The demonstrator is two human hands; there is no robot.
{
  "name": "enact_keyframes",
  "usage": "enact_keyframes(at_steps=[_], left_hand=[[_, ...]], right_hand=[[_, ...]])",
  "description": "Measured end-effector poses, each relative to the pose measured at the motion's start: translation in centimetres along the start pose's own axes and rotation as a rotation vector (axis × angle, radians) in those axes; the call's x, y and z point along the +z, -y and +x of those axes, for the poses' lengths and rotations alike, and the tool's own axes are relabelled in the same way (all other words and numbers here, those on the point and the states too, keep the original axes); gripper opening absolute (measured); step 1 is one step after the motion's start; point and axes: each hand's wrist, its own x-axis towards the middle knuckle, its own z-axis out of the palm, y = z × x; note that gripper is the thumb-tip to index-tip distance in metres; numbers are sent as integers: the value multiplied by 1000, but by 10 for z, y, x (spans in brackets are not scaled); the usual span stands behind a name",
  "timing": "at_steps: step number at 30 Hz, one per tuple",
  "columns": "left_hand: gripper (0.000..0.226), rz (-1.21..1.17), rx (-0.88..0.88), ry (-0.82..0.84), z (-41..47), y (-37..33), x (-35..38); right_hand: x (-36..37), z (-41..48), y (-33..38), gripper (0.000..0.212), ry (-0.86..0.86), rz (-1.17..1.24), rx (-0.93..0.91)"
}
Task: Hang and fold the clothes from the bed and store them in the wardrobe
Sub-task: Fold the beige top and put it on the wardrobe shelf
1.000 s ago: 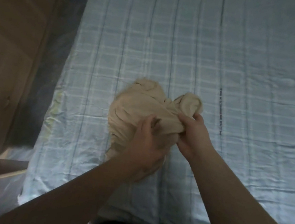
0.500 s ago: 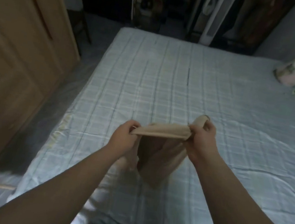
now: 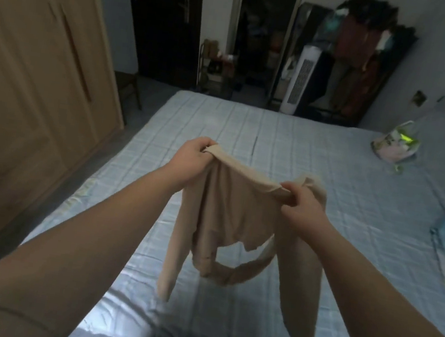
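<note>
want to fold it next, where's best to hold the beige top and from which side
Probably the two ends of its upper edge, from above, as the left hand and right hand pinch the beige top now: stretched there, its body and sleeves hang free.

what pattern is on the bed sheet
Pale blue plaid of lighter and darker lines on the bed sheet, seen in the head view.

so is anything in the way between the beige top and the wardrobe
Nothing visible lies between them. The left hand and right hand hold the beige long-sleeved top up above the blue checked bed; the light wooden wardrobe stands to the left across a strip of floor. Its doors in view look shut, though.
</note>
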Motion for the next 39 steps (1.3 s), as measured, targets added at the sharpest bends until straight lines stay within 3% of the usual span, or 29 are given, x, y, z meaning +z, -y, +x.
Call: enact_keyframes(at_steps=[6,10,13,16,19,22,24,28,32,34,36,39], left_hand=[[22,128,101,106,-12,-59,-1],[21,215,93,164,-15,-78,-6],[18,480,63,228,-16,-82,-11],[38,730,31,284,-28,-86,-7],[70,516,20,533,-43,-100,13],[48,19,-41,538,-47,-112,35],[35,-131,-157,463,-45,-116,45],[32,-128,-326,557,-41,-102,51],[35,31,-316,620,-40,-91,56],[46,232,-258,638,-38,-89,60],[60,403,-208,581,-32,-85,69],[64,352,-215,358,-27,-82,82]], right_hand=[[-40,-11,-6,5,-185,-249,-180],[-60,-20,-1,6,-245,-170,-173],[-72,-24,5,8,-264,-123,-187],[-77,-23,21,10,-245,-37,-225],[-71,-19,43,13,-193,64,-271],[-62,-18,56,13,-155,53,-356],[-59,-19,56,13,-151,40,-399],[-57,-21,44,24,-92,181,-344],[-69,-28,37,27,-78,362,-326],[-78,-30,33,29,-56,435,-325],[-86,-30,28,32,-29,524,-328],[-98,-33,21,32,41,742,-323]])
